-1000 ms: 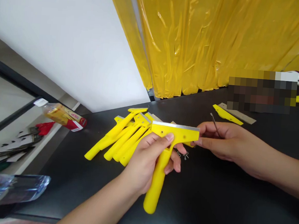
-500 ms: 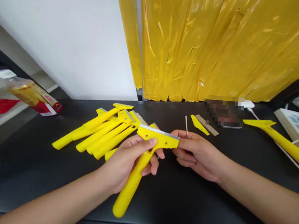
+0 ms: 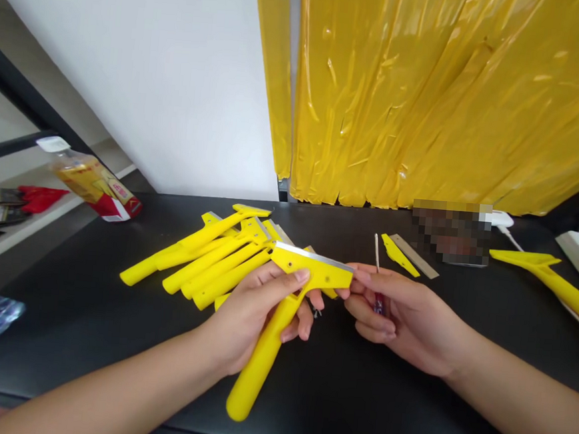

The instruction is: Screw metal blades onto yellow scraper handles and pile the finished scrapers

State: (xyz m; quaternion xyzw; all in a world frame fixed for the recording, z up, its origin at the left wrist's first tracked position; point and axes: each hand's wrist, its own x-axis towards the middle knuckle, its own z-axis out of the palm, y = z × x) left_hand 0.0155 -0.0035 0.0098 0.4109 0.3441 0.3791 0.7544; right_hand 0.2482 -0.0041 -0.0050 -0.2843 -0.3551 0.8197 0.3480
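My left hand (image 3: 256,315) is closed around a yellow scraper (image 3: 259,365), thumb pressed on its wide head. A silvery blade edge runs along the head's top, and two small holes show in its face. My right hand (image 3: 406,320) keeps a thin screwdriver (image 3: 378,303) tucked in its curled fingers, shaft pointing up. Its thumb and forefinger touch the right end of the scraper's head. Small screws (image 3: 317,313) show by my left fingertips; whether held or lying is unclear. Several more yellow scrapers (image 3: 229,280) lie piled behind my left hand.
Beyond my right hand lie a yellow cover plate (image 3: 399,255) and a flat grey-brown strip (image 3: 419,255) on the black table (image 3: 345,402). A yellow handle (image 3: 565,282) rests at right near a white cable. A bottle (image 3: 96,185) leans at left; yellow plastic sheeting (image 3: 378,104) hangs behind.
The view has shifted, so the table things sit further right. My right hand has turned slightly, showing more of the screwdriver's handle. Both holds stay the same.
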